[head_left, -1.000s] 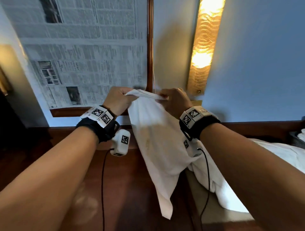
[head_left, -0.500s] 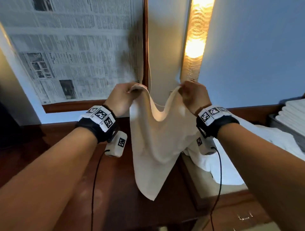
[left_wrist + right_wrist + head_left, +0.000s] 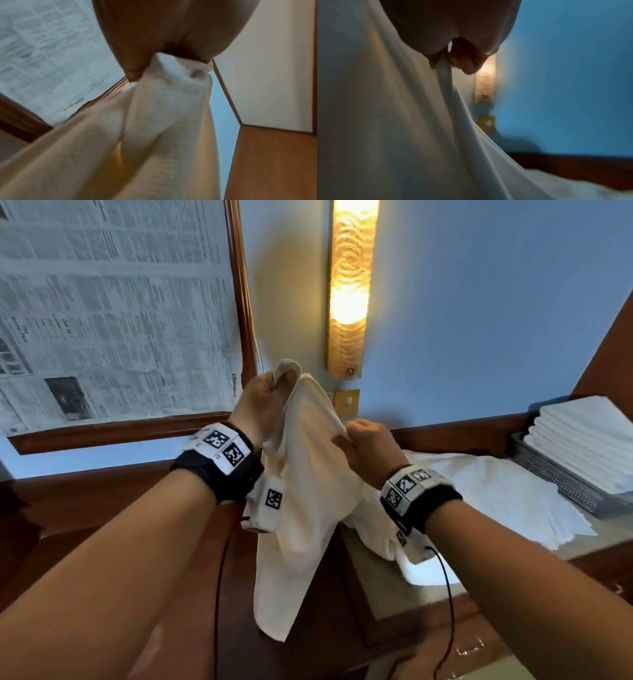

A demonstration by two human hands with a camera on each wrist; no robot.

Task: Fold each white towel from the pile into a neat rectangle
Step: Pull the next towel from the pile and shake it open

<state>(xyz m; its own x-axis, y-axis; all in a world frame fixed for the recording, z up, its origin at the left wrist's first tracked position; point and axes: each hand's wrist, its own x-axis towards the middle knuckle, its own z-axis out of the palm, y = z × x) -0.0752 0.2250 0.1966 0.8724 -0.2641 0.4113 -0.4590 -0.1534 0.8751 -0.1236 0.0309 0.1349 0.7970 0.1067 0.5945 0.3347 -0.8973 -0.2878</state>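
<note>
Left hand (image 3: 265, 402) pinches the towel (image 3: 301, 508) corner high; right hand (image 3: 368, 450) pinches its edge lower, apparently seeking the next corner.

I saw the left hand (image 3: 265, 402) lift its towel (image 3: 301, 508) corner higher; the right hand (image 3: 368, 448) dropped lower and slid along the edge, letting the cloth bunch between them.

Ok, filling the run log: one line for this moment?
left hand grips towel corner | right hand pinches edge | towel hanging, unfolded
</note>
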